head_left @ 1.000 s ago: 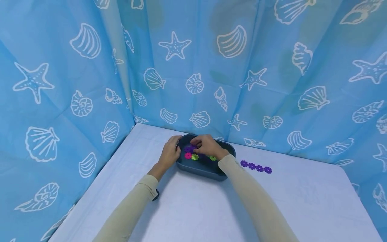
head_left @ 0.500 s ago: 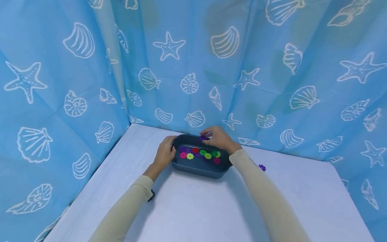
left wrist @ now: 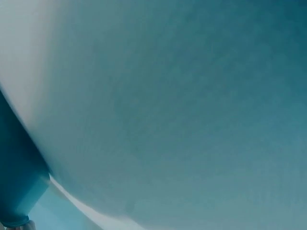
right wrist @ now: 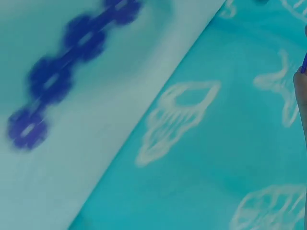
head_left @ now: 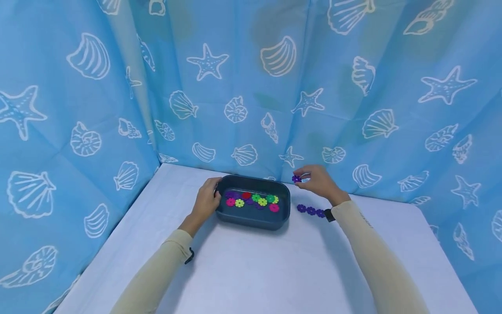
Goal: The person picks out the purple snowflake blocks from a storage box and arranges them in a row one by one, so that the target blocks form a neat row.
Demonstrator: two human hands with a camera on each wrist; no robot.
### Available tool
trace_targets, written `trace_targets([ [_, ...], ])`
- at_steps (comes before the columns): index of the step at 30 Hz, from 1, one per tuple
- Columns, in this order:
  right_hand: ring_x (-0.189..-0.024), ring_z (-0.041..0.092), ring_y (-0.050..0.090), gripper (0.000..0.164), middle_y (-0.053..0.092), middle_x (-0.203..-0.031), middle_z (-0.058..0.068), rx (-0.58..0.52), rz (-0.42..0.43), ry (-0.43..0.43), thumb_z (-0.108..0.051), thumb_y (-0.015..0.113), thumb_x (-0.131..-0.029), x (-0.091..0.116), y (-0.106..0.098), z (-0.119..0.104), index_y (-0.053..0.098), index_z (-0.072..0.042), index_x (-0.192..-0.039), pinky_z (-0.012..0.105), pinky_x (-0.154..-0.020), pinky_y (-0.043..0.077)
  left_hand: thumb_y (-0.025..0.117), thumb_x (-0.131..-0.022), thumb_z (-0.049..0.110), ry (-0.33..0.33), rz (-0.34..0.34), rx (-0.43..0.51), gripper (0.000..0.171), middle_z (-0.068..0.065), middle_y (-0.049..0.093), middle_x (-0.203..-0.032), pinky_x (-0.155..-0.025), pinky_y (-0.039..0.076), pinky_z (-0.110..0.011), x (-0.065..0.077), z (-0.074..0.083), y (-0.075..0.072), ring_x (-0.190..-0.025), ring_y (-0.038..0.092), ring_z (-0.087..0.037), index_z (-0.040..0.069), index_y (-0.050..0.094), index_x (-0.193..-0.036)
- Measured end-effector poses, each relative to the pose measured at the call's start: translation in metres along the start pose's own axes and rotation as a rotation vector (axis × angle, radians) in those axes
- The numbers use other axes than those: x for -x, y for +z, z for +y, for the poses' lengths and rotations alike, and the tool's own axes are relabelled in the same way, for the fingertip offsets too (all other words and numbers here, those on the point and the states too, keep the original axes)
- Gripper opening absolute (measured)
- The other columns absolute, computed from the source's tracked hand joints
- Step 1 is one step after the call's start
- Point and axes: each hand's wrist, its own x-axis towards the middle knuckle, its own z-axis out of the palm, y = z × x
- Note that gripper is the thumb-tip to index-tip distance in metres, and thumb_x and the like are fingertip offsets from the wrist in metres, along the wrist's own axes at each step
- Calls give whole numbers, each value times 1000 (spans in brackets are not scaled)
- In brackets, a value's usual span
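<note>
My left hand [head_left: 206, 200] grips the left end of a dark grey plastic tub [head_left: 247, 220], its thumb at the near side of the rim. Inside the tub lie several flower-shaped discs, among them a red disc [head_left: 246, 196], a pink disc [head_left: 274, 208] and a yellow disc [head_left: 262, 202]. Above the table, right of the tub, my right hand [head_left: 319, 181] pinches a purple flower-shaped disc [head_left: 296, 179] between thumb and fingers. Below that hand a row of linked purple discs [head_left: 311, 210] lies on the table; the right wrist view shows the purple chain [right wrist: 50, 80] blurred.
A white cloth covers the table [head_left: 243, 266]. Blue shell-print curtains [head_left: 235, 78] hang along its back and left edges, close behind the tub. The left wrist view shows mostly a blurred pale surface.
My right hand has risen out of the tub with the purple disc and moved right, over the purple row. My left hand has stayed on the tub's rim. The head view has shifted slightly.
</note>
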Motion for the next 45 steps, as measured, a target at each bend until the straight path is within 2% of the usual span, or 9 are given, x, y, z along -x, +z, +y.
trace_targets([
  [10,-110,37,61,37,63,-119,16,16,9,193,-14,75,-85,51,-20,51,67,-2,-119,49,-88,55,58,-91,-6,-27,-1,12,46,-15,53,-133,-108,41,-40,3,-3,-7,-128,49,-28,0,50,-136],
  [15,-109,39,61,39,64,-119,17,50,16,239,-14,75,-85,76,-19,78,67,-1,-121,50,-88,54,59,-92,-4,-54,-15,6,46,-15,53,-134,-108,41,-41,3,-1,-9,-129,48,-28,0,49,-136],
  [27,-109,40,60,39,65,-119,20,85,8,337,-15,76,-84,118,-12,117,68,-1,-120,54,-92,51,59,-90,-6,-20,-12,5,45,-18,53,-132,-106,43,-41,1,3,-6,-126,51,-30,-2,51,-135],
  [32,-109,40,61,38,65,-119,19,93,14,352,-14,77,-83,125,-9,124,68,-2,-118,53,-92,51,58,-90,-6,-16,-14,0,45,-17,54,-133,-106,43,-41,2,2,-2,-126,51,-29,-2,51,-135],
  [36,-108,39,61,38,65,-118,19,103,21,355,-14,78,-83,124,-7,125,69,-2,-118,52,-93,51,58,-91,-5,-37,-18,2,45,-16,53,-133,-107,42,-40,1,2,-1,-128,50,-28,-1,51,-135],
  [45,-108,39,61,38,65,-118,18,120,19,350,-14,77,-83,122,-10,121,68,-2,-119,53,-94,50,58,-91,-5,-34,-27,8,45,-17,53,-134,-106,43,-42,1,4,-2,-126,51,-29,-1,51,-135],
])
